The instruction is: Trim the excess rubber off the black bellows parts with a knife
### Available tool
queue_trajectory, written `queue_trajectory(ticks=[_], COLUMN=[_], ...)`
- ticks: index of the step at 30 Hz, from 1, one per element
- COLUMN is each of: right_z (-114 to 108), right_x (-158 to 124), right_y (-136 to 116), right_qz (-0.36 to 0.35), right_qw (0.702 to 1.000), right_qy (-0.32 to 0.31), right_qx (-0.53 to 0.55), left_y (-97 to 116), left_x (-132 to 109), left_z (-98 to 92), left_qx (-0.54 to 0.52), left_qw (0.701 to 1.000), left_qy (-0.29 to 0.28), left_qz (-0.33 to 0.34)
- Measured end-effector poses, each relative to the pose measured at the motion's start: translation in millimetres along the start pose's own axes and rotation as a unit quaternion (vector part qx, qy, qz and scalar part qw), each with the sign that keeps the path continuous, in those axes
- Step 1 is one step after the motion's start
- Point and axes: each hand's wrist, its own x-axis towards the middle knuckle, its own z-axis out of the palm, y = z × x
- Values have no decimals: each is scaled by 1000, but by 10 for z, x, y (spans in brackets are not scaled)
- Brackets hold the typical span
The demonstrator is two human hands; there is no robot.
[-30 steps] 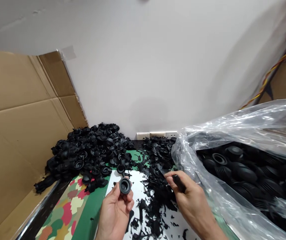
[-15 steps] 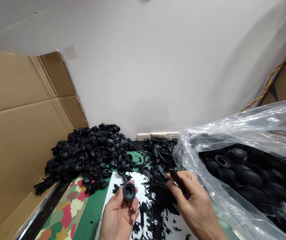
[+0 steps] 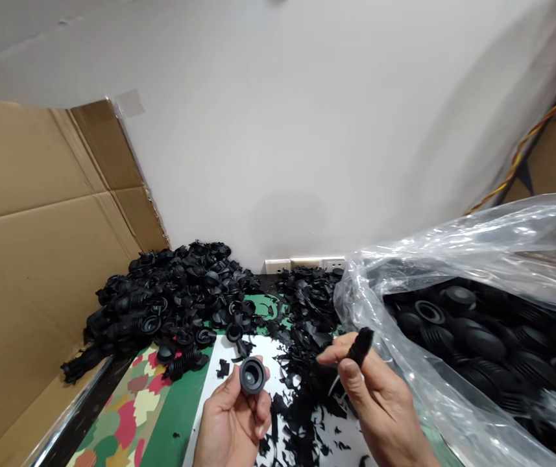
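My left hand (image 3: 233, 415) is closed around a round black rubber cap (image 3: 252, 375), its hollow face turned up towards me. To the right, my right hand (image 3: 379, 399) pinches a slim dark tool (image 3: 361, 345) between thumb and fingers. A thin pale sliver, seemingly the tool's tip, shows below the index finger; its exact kind I cannot make out. The two hands are apart. Between them, black rubber scraps (image 3: 302, 405) lie over a white sheet (image 3: 214, 373).
A heap of black ribbed rubber parts (image 3: 175, 292) lies against a cardboard wall (image 3: 39, 227) on the left. On the right, a clear plastic bag (image 3: 362, 292) holds many black rubber parts (image 3: 482, 340). Wall sockets (image 3: 302, 264) sit behind more scraps (image 3: 307, 292).
The tool in my right hand has turned: its dark end now points up and right, and a pale tip shows lower left. The index finger has stretched out. My left hand barely moved.
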Motion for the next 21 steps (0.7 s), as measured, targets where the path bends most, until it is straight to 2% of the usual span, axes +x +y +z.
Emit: queue_trajectory(ticks=[4,10,15,18,21], right_z=[40,180,278,294,292], right_x=[0,-65,-88,-74,-59], right_y=[-96,-144,-197,-214,-214], right_qz=[11,99,205,282,322], right_qw=[998,983,959,940,928], right_qy=[-54,-141,-185,-183,-178], right_qx=[35,63,68,63,63], left_y=[-36,-159,-259,-272,-239], left_x=[33,108,136,144,126], left_z=[-33,-138,-157,-146,-120], left_qx=[38,98,119,162,218], left_qw=[999,989,987,980,970], left_qy=[-18,-112,-108,-113,-106], left_qz=[9,-3,-16,-27,-14])
